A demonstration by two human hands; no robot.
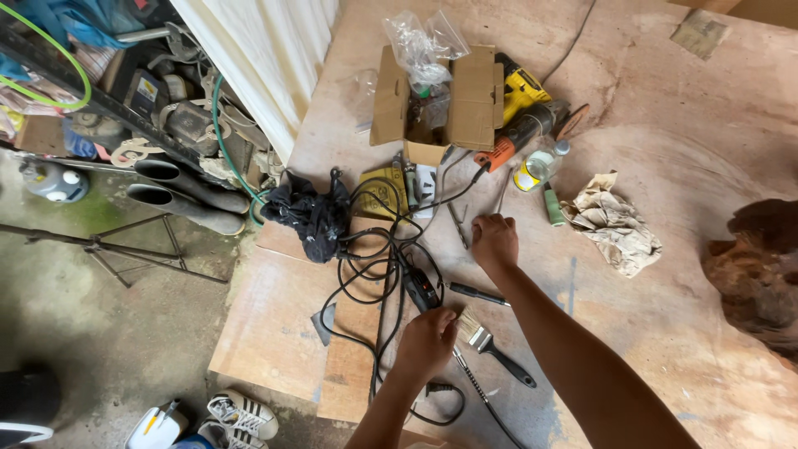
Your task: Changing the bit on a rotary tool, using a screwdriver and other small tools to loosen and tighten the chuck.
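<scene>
**Small tools being sorted on a plywood bench**

A tangle of black cable (374, 266) is lying left of centre on the plywood bench (665, 274), beside a black rag (312, 214). The left hand (426, 342) is being held knuckles-up, fingers curled down at the black power unit (421, 289) on that cable; whether it is actually gripped cannot be told. Just right of it, a paintbrush (486, 341) is lying untouched. Further up, the right hand (495, 239) is being stretched out on a straight arm, fingers bent over thin metal bits (459, 224) near an open cardboard box (436, 104); its grip is hidden too. The work is judged best done slowly, with the cable being kept clear of the small bits.
</scene>
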